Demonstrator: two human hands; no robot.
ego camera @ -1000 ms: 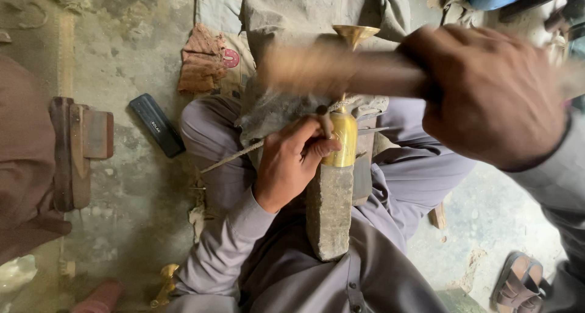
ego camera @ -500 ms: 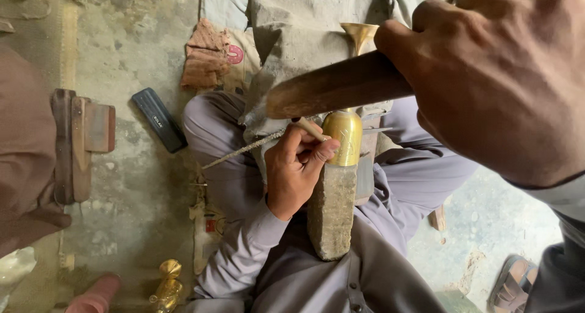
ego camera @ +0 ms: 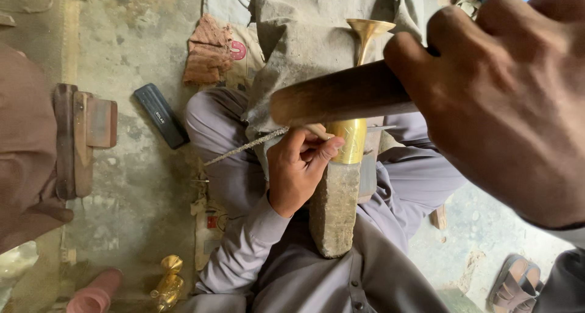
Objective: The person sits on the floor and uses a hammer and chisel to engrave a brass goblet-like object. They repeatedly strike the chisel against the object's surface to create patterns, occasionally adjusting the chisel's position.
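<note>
My left hand [ego camera: 301, 167] pinches a thin metal rod [ego camera: 244, 147] and presses its tip against the side of a brass vase [ego camera: 352, 144]. The vase lies on a grey stone block [ego camera: 334, 209] that rests across my lap, with its flared mouth pointing away from me. My right hand [ego camera: 506, 100], large and close to the camera, is shut on a thick wooden handle [ego camera: 341, 94] held just above the vase and my left fingers. The handle hides the vase's neck.
A grey cloth [ego camera: 304, 33] is draped ahead of my knees. On the concrete floor lie a black case [ego camera: 160, 115], wooden blocks [ego camera: 82, 136], a reddish rag [ego camera: 210, 51], a small brass piece [ego camera: 167, 282] and a sandal [ego camera: 518, 285].
My right hand with the wooden handle has come up closer to the camera and no longer blurs. My left hand stays on the vase with the rod.
</note>
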